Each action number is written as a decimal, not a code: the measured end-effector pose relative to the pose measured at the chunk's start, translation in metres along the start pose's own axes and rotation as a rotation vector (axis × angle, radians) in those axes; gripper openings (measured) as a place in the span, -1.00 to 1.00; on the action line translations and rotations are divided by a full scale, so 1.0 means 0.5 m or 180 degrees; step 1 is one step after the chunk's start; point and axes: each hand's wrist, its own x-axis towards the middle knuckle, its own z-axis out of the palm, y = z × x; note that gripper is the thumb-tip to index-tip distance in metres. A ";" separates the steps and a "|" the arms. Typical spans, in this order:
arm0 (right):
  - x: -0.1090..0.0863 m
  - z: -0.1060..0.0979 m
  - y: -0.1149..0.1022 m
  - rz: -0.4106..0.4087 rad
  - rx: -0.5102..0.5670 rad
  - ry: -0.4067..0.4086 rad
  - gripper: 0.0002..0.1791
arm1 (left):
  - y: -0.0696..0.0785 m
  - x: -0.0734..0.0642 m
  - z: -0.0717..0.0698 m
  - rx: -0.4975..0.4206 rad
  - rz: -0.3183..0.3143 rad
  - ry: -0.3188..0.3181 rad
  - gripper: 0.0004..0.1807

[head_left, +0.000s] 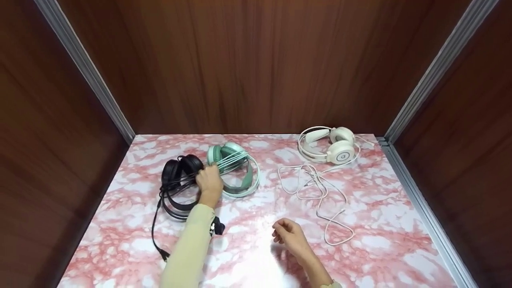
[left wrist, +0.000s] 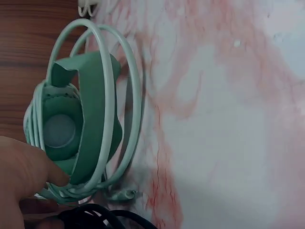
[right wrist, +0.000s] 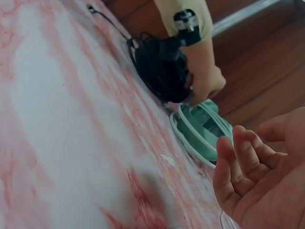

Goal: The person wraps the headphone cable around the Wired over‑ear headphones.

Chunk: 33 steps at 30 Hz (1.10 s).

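Green headphones (head_left: 245, 182), wrapped in their own pale green cable, lie left of the middle in the head view. My left hand (head_left: 210, 182) grips their near left end, where the cable strands bunch together. In the left wrist view the thumb (left wrist: 55, 176) presses against the green band, and the other fingers are mostly hidden. Black headphones (head_left: 171, 172) with a black cable lie right beside that hand on its left. My right hand (head_left: 291, 238) hovers over the front middle of the table, its fingers loosely curled around nothing.
White headphones (head_left: 340, 152) lie at the back right, their long white cable (head_left: 320, 192) spread loosely toward the front. The black cable's plug end (head_left: 164, 254) reaches near the left sleeve. Wooden panels (head_left: 256, 68) enclose the marbled pink-and-white table (head_left: 380, 224) at the back and both sides.
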 end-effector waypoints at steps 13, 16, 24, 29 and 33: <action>0.011 -0.031 0.056 -0.0131 -0.0208 0.0097 -0.83 | -0.011 -0.238 -0.091 -0.1296 0.0342 0.0525 -0.84; 0.007 -0.038 0.068 -0.0263 -0.0345 0.0150 -0.83 | -0.018 -0.305 -0.088 -0.1694 0.0407 0.0170 -0.88; -0.018 -0.052 0.088 -0.0387 -0.0535 0.0155 -0.83 | -0.018 -0.406 -0.031 -0.3032 0.0524 -0.0864 -0.82; -0.014 -0.069 0.090 -0.0442 -0.0833 0.0349 -0.88 | 0.004 -0.434 -0.017 -0.2988 0.0519 -0.1023 -0.82; 0.025 -0.100 0.064 -0.0633 -0.1221 0.0814 -0.92 | 0.033 -0.439 -0.014 -0.2964 0.0596 -0.1189 -0.87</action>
